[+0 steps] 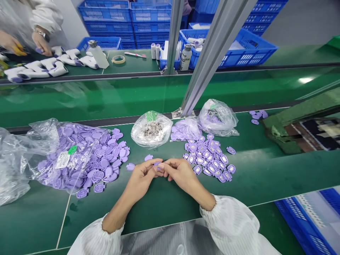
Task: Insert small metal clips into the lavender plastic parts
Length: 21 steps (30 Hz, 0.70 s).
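My left hand (140, 180) and my right hand (183, 174) meet over the green table, fingertips closed on one small purple plastic piece (157, 164). Most of that piece is hidden by the fingers. Two loose purple pieces lie just beyond my left hand. To the left, a heap of purple plastic pieces (106, 157) spills from a clear plastic bag (63, 161). On the right sits a pile of purple pieces with small metal parts set in them (209, 157). Straight ahead, an opened clear bag holds small metal parts (153, 131).
A grey metal post (204, 60) rises behind the bags. At right stands a green machine (300, 117). Beyond a green conveyor belt (119, 94), another person's hand (42, 42) is near white devices (47, 67). Blue crates (244, 53) stand behind and at lower right.
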Tool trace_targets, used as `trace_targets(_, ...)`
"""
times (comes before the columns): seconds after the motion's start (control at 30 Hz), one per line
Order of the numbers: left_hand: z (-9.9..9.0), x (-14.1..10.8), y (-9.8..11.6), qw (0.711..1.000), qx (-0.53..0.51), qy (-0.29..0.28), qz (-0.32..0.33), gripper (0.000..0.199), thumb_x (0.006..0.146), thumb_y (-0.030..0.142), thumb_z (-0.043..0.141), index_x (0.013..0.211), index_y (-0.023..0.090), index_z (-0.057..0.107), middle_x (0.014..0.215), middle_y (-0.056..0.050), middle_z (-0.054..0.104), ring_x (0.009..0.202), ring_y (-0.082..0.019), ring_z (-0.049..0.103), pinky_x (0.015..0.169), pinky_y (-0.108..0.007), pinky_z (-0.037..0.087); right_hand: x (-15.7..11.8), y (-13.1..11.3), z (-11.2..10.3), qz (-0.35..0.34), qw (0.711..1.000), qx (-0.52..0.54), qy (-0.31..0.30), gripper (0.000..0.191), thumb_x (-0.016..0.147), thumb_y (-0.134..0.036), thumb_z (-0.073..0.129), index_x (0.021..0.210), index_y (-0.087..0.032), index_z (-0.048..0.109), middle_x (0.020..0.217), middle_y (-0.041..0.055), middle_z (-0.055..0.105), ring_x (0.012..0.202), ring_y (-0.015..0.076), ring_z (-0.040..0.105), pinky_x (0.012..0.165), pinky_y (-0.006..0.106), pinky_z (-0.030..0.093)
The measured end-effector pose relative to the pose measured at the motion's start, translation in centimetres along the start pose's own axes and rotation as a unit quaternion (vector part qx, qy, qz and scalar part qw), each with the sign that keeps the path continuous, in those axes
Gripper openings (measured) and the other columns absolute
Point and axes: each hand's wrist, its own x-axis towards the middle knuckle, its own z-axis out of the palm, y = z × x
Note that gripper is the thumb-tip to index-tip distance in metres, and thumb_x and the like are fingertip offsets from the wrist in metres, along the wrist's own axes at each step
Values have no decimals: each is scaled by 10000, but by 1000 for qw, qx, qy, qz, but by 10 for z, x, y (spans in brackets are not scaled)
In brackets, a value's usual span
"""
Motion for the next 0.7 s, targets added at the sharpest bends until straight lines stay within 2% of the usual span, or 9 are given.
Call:
trace_targets(0.07,0,0,2,1000,-13,0,-3,333,882,353,565,1134,147,632,855,-52,753,822,-175,717,832,-303,564,2,-2,-2,20,997,52,-45,340,793,-471,613,740,-138,655,638,10,617,488,66,524,507,185,436)
trace_targets(0.13,0,1,3,1000,-17,0,-6,322,877,339,564,1123,144,638,833,-49,752,805,-174,718,824,-305,567,2,-3,-3,21,995,83,-56,310,781,-442,626,746,-135,638,604,1,593,498,66,525,511,178,441)
trace_targets(0.33,6,2,-2,999,-45,12,10,343,863,357,564,1118,141,641,784,-46,739,752,-191,715,806,-353,573,-2,2,5,-5,998,63,-17,318,791,-458,618,785,-141,635,595,1,581,523,71,524,531,180,447)
trace_targets(0.4,10,1,-2,999,-49,16,17,360,863,368,556,1126,141,646,824,-55,741,779,-193,713,813,-348,568,-4,3,7,-4,998,56,-14,340,788,-483,615,802,-145,646,590,2,571,527,76,518,533,185,446)
trace_targets(0.47,11,-5,0,1000,-22,13,18,421,877,382,529,1220,153,617,833,-52,741,770,-183,708,768,-316,564,-6,3,2,-1,999,41,-19,370,778,-516,613,806,-149,652,586,6,564,523,80,505,519,189,434)
trace_targets(0.53,8,-14,3,998,62,4,19,513,893,403,508,1366,202,516,764,-25,732,684,-168,690,665,-278,543,-8,2,-13,-2,1000,1,-16,397,762,-548,614,802,-155,655,580,12,559,515,88,496,504,200,421)
trace_targets(0.6,-2,-27,6,981,188,18,34,529,907,421,495,1412,265,468,696,-3,716,619,-166,663,607,-264,504,-11,2,-40,-1,998,-67,10,408,751,-570,615,806,-168,662,583,23,563,518,104,504,498,216,416)
trace_targets(0.63,-10,-34,8,967,248,44,47,492,915,424,484,1387,285,500,707,-5,720,629,-170,661,613,-265,493,-12,3,-56,3,994,-105,24,408,748,-577,616,810,-177,665,593,31,573,526,115,514,497,225,416)
trace_targets(0.7,-32,-43,14,924,350,139,66,401,936,417,447,1277,285,612,825,-30,740,719,-187,674,659,-276,482,-14,3,-87,6,982,-182,53,399,735,-582,627,806,-190,661,635,52,608,546,137,541,493,241,410)
